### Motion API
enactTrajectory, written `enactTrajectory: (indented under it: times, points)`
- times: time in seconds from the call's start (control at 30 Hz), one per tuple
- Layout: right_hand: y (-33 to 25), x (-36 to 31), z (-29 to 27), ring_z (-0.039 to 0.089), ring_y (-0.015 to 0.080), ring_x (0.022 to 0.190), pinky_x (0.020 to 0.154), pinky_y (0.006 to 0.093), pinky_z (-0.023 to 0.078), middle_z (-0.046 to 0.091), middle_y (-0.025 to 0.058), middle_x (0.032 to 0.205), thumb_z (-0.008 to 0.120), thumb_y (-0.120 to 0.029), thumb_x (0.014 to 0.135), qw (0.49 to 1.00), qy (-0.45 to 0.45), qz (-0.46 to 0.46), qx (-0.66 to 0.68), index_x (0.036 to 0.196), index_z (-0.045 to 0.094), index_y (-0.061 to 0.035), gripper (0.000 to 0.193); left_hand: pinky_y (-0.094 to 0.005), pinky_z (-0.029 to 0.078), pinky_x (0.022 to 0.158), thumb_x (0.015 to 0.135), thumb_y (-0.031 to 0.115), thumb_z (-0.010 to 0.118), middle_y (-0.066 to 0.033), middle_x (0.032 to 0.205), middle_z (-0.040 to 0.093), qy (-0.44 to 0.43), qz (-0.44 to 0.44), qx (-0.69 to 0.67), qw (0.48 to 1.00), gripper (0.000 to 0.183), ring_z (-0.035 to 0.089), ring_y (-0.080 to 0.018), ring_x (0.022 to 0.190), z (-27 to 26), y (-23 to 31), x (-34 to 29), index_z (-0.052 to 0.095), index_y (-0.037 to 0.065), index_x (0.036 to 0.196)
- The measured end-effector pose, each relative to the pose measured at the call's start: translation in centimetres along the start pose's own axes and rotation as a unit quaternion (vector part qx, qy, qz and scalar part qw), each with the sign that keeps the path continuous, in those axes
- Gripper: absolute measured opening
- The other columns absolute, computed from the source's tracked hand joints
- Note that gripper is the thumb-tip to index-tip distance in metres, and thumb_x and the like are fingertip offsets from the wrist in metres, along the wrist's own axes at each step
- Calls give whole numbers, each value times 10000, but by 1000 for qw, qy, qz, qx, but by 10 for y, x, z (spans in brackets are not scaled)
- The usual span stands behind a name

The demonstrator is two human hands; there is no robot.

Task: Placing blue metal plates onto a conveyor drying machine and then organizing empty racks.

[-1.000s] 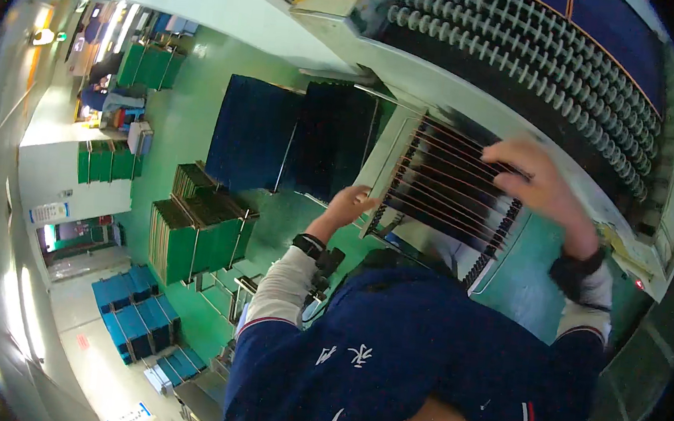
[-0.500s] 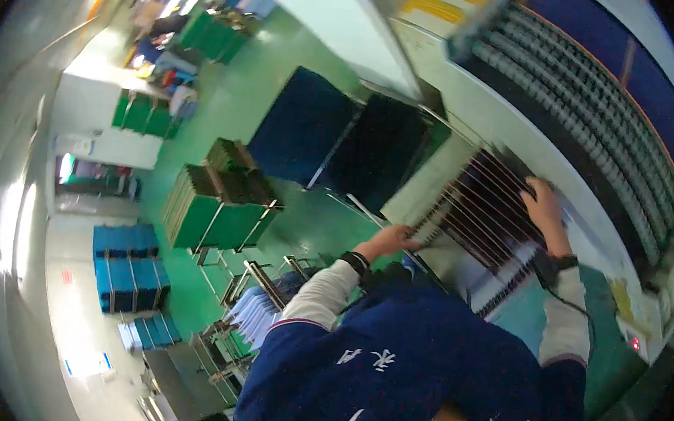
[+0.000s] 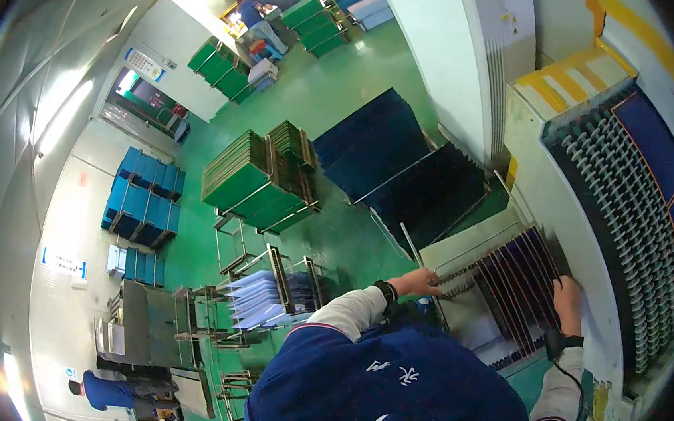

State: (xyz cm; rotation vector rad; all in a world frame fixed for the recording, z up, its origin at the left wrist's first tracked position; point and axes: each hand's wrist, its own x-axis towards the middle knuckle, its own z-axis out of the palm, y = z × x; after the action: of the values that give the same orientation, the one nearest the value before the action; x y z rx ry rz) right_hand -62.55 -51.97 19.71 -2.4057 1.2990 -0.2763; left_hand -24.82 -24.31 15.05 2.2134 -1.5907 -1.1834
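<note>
A slotted rack [image 3: 458,288] in front of me holds several thin dark panels with copper-coloured edges [image 3: 513,284], standing side by side. My left hand [image 3: 417,282] is closed at the rack's left end, its fingertips curled over; exactly what they grip is hidden. My right hand [image 3: 567,304] is at the right end of the row, with thumb and fingers bent on the edge of the outermost dark panel. A black band circles my left wrist, and a dark device with a cable [image 3: 554,344] sits at my right wrist.
Right of the rack stands a machine with rows of grey rollers [image 3: 615,235]. Large dark panels [image 3: 426,194] stand on a frame ahead. Leftward are a cart of green panels [image 3: 255,179], a rack of pale sheets [image 3: 265,296] and blue stacks [image 3: 144,198]. Another person [image 3: 105,391] is at lower left.
My view has swung, so the rack and machine appear lower and farther right. Both hands keep about the same places on the rack. A person at lower left has come into view.
</note>
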Motion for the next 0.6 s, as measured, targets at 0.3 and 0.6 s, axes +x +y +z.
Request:
enactTrajectory:
  times: [0.3, 0.6]
  points:
    - [-8, 6, -8, 589, 430, 835, 719, 503, 464, 616, 238, 841, 608, -161, 838, 993, -65, 13, -93, 816, 600, 15, 177, -397, 506, 808, 745, 542, 677, -174, 991, 668, -7, 17, -43, 999, 607, 633, -340, 934, 5, -17, 7, 633, 57, 1108]
    - [1, 4, -14, 611, 411, 820, 728, 487, 463, 642, 225, 818, 629, -145, 829, 990, -55, 16, -128, 829, 641, -3, 143, -400, 502, 797, 764, 529, 656, -160, 985, 671, -28, 34, -60, 997, 595, 634, -329, 918, -41, 6, 32, 628, 33, 1091]
